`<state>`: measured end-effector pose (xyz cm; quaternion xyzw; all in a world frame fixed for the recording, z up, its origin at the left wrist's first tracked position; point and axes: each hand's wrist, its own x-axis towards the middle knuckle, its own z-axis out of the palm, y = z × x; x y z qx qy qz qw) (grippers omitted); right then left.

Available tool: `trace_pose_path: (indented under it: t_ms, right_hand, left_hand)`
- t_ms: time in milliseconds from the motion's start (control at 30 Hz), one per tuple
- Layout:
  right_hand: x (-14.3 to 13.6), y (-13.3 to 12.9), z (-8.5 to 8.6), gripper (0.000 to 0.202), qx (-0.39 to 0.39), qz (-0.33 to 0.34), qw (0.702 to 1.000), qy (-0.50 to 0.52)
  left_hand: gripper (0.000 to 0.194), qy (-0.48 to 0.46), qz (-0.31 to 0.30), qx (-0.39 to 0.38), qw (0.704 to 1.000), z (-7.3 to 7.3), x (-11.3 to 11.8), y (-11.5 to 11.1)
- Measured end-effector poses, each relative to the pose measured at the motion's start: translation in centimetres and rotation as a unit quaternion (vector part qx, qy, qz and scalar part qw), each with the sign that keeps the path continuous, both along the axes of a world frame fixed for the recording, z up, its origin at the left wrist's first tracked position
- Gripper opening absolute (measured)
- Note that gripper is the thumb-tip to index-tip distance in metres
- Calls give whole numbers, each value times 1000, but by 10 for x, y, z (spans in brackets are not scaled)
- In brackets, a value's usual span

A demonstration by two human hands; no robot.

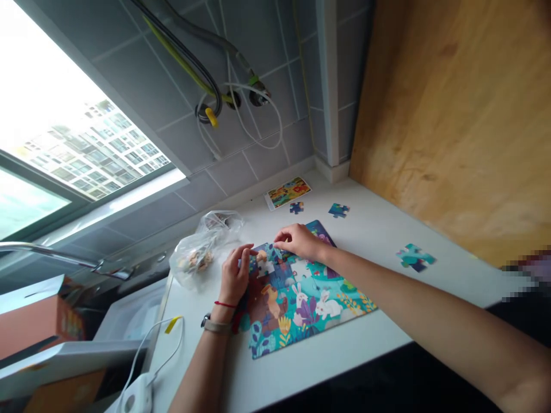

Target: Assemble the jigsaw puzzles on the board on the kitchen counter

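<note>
A colourful jigsaw puzzle (279,310) with white rabbits and plants lies on the white countertop, mostly joined together. Two pale, piece-shaped gaps show in its upper half. At its far edge my right hand (299,241) pinches a puzzle piece (282,253) with thumb and fingertips, largely covered by the fingers. My left hand (236,272), wearing a red cord and a watch, rests at the puzzle's left edge, thumb and forefinger apart and holding nothing. Loose pieces lie beyond and to the right: a small dark-blue piece (297,207), a blue piece (339,210) and a teal piece cluster (415,257).
A clear plastic bag (196,258) with pieces inside sits left of the puzzle. A picture card (288,193) lies near the wall. A white power strip (138,394) with a cord is at the near left. A wooden panel (456,126) borders the right side.
</note>
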<state>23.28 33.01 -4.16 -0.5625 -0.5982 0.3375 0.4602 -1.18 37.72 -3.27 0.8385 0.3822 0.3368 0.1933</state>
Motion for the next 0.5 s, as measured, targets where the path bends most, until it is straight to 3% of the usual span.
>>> trace_pose_path:
  t_ms: [133, 333, 500]
  right_hand:
    - [-1, -3, 3, 11, 5, 20, 1000, -23]
    - [-3, -9, 7, 7, 14, 40, 997, -64]
    - [-6, -9, 5, 9, 51, 54, 993, -97]
  left_hand:
    - [26, -9, -13, -9, 1000, 2, 0, -3]
    - [44, 24, -44, -2, 999, 5, 1, -5]
    - [38, 39, -66, 10, 997, 10, 2, -7]
